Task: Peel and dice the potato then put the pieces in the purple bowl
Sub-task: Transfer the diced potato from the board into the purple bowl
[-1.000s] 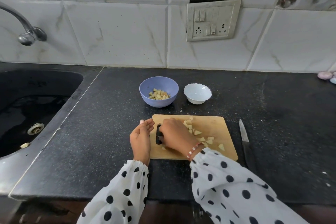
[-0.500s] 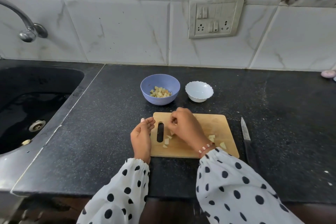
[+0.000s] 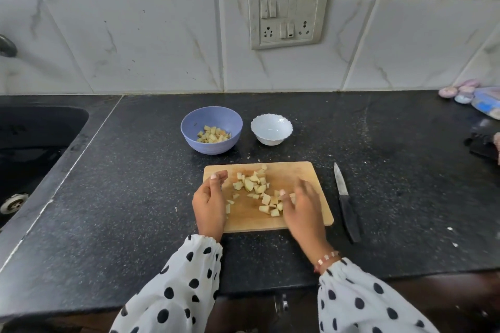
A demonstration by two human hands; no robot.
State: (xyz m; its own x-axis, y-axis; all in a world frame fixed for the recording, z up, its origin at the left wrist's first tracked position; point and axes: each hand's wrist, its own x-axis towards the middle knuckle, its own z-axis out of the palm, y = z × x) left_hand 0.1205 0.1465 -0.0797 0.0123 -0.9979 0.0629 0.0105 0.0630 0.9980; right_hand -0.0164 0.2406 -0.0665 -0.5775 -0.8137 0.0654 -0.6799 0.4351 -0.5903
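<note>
Two bare hands over a wooden cutting board [image 3: 297, 170] on a black speckled counter [image 3: 135, 211]. Left hand [image 3: 209, 201] at the board's left edge, standing on its side, fingers [image 3: 219, 176] curled loosely inward with the tips drawn toward the thumb; nothing seen held between them, though the hollow of the palm faces away, so cannot tell for sure. Right hand [image 3: 304, 208] over the right half of the board, blurred, fingers spread and pointing forward, tips down among the pieces; whether any piece is gripped cannot be told. Diced potato pieces [image 3: 257, 186] scattered on the board between the two sets of fingers, a denser heap just right of the left fingertips, a looser trail running to the right fingertips and partly beneath them. A few small bits close beside the left palm. Purple bowl [image 3: 189, 127] on the counter beyond the left fingertips, well apart from them, with more potato cubes [image 3: 213, 134] lying in its bottom. White scalloped bowl [image 3: 270, 119] just right of the purple one, beyond the right fingertips. Knife [image 3: 346, 203] flat on the counter just right of the board, outside the right hand, untouched, tip pointing away. Polka-dot sleeves [image 3: 186, 286] on both forearms, a beaded bracelet [image 3: 326, 259] at the right wrist.
</note>
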